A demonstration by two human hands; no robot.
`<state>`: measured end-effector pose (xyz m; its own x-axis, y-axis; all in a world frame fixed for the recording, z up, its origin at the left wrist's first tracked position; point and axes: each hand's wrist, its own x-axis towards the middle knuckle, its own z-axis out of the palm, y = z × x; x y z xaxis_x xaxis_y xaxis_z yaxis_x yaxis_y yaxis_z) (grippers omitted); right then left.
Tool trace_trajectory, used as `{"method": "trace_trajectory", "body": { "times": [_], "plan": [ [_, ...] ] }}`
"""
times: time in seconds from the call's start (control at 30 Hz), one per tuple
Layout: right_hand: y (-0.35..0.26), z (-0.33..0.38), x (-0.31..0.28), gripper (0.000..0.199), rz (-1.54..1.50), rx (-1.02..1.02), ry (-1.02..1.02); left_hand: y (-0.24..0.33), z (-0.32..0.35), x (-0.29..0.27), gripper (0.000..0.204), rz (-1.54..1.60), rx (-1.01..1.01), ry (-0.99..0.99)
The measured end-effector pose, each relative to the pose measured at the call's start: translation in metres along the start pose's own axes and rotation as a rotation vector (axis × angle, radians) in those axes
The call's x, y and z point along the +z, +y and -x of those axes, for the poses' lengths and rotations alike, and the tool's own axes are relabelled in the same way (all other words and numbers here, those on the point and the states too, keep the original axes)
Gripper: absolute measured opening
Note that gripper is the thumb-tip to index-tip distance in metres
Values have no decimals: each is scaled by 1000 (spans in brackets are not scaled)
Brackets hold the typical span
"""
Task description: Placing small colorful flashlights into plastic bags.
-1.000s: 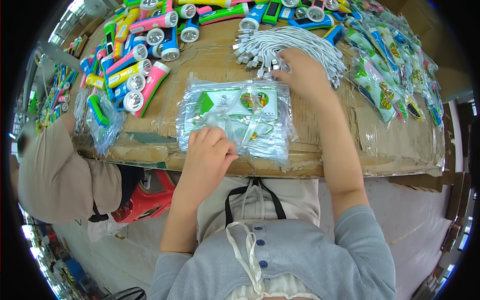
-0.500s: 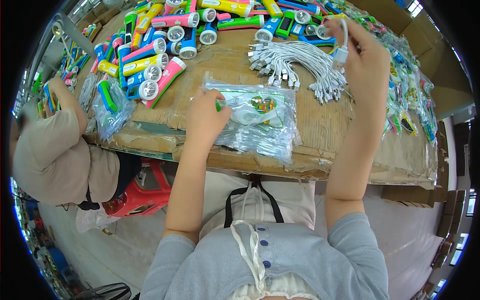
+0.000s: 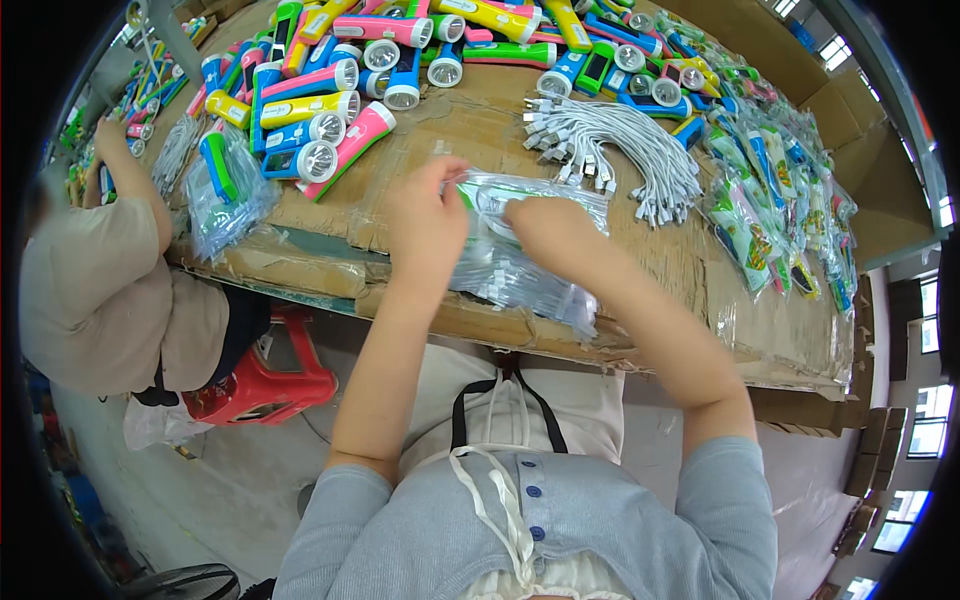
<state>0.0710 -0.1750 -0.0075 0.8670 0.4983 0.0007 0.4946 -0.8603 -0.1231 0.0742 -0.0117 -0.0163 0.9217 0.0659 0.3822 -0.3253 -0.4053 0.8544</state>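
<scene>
A stack of clear plastic bags lies near the table's front edge, with white cables showing inside. My left hand is closed in a pinch on the left edge of the top plastic bag, which has a printed green and white insert. Over that bag's opening, my right hand is closed with curled fingers around a white USB cable, mostly hidden by the hand and slightly blurred. Just beyond, to the right, rests a fanned bundle of white USB cables.
Colourful flashlights are heaped along the far side. Bagged flashlights pile up at the right. At the left, a co-worker sits by a red stool, near a crumpled plastic bag. Worn cardboard covers the table.
My right hand has come down and left from above the cable bundle to the top bag, bringing a white USB cable. My left hand stays at the bag's left edge.
</scene>
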Motion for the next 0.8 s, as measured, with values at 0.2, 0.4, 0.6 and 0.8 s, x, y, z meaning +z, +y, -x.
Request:
{"method": "trace_trajectory", "body": {
  "times": [0.2, 0.4, 0.6, 0.8],
  "plan": [
    [-7, -15, -40, 23, 476, 144, -767, 17, 10, 5, 26, 26, 200, 101],
    [-49, -91, -116, 29, 336, -241, -413, -27, 14, 1, 23, 118, -82, -42],
    [-63, -202, 3, 50, 200, -820, 428, -29, 16, 16, 22, 414, -173, -61],
    [-77, -208, -12, 58, 145, -907, 305, -27, 19, 14, 16, 622, -323, 13]
  ]
}}
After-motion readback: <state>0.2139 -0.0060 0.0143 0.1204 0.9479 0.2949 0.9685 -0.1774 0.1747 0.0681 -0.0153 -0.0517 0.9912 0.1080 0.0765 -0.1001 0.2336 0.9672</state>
